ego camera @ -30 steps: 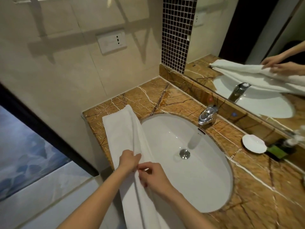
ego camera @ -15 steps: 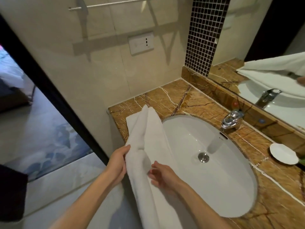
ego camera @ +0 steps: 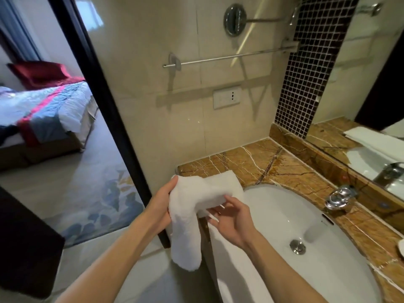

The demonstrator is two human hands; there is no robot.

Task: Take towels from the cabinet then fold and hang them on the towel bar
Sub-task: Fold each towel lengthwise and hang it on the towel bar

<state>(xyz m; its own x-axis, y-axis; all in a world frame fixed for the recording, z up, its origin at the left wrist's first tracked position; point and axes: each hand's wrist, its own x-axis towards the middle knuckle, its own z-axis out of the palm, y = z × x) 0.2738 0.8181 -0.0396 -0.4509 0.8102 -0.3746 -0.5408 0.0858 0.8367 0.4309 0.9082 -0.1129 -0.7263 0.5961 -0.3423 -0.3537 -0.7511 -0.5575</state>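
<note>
A white towel (ego camera: 196,197), folded into a long narrow strip, is lifted at the counter's left corner, one end drooping over the edge. My left hand (ego camera: 162,204) grips its left side, thumb on top. My right hand (ego camera: 229,217) is under its right part, palm up with fingers loosely curled at the towel's underside. The chrome towel bar (ego camera: 229,56) runs bare across the beige wall above and behind the towel.
A brown marble counter (ego camera: 295,169) holds a white sink (ego camera: 306,215) with a chrome faucet (ego camera: 338,196). A mirror (ego camera: 360,84) is on the right. A wall socket (ego camera: 227,98) sits under the bar. A dark door frame (ego camera: 105,101) on the left opens to a bedroom.
The towel has come up off the counter and hangs doubled over my hands. The view has tilted up and left, bringing the towel bar and the bedroom into sight.
</note>
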